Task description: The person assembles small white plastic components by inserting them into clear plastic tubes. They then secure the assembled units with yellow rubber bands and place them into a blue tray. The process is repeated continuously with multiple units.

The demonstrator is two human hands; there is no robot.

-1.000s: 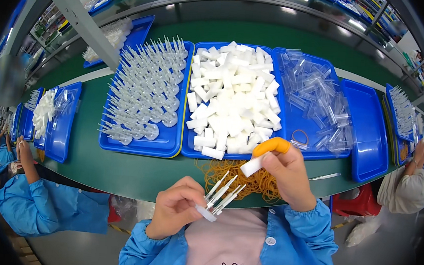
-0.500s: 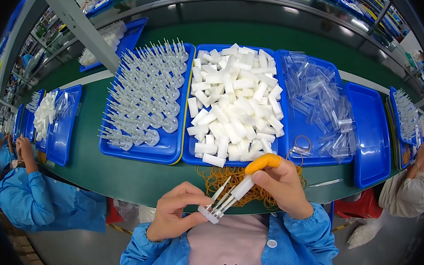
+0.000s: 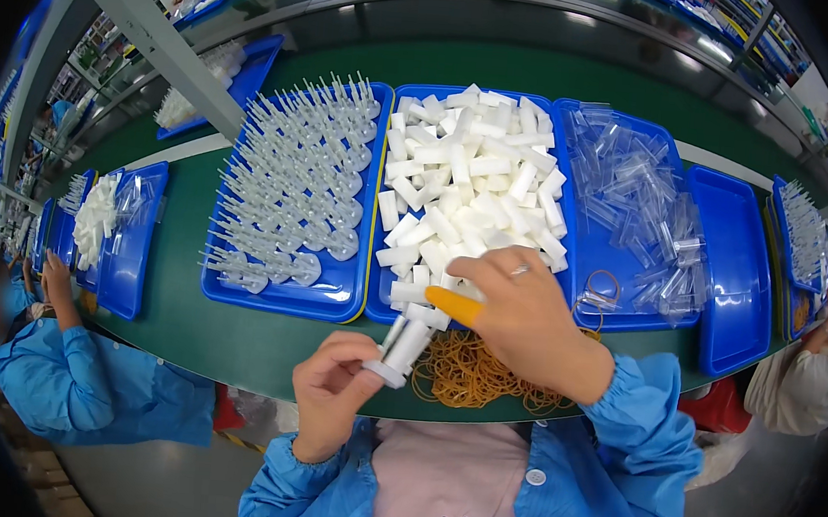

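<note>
My left hand [image 3: 334, 388] pinches the round base of a white plastic part with several upright prongs [image 3: 385, 373]. At least one white foam tube [image 3: 409, 344] stands on its prongs; motion blurs this part a little. My right hand [image 3: 531, 316], with an orange finger cot [image 3: 454, 306] on one finger, lies over the near edge of the foam pile [image 3: 477, 195]. Its visible fingers are stretched apart among the white pieces, and its thumb is hidden. Below it a heap of tan rubber bands [image 3: 468, 370] rests on the green table.
Left of the foam, a blue tray [image 3: 323, 302] bears rows of pronged plastic parts. Right of it, another blue tray [image 3: 590, 185] contains clear plastic tubes [image 3: 633, 198]. Farther right stands a blue tray [image 3: 735, 318]. Co-workers sit on both sides, one in a blue sleeve [image 3: 84, 378].
My right hand has left the pronged part and moved up to the foam pile. My left hand has shifted slightly left with the part, which now tilts toward the tray.
</note>
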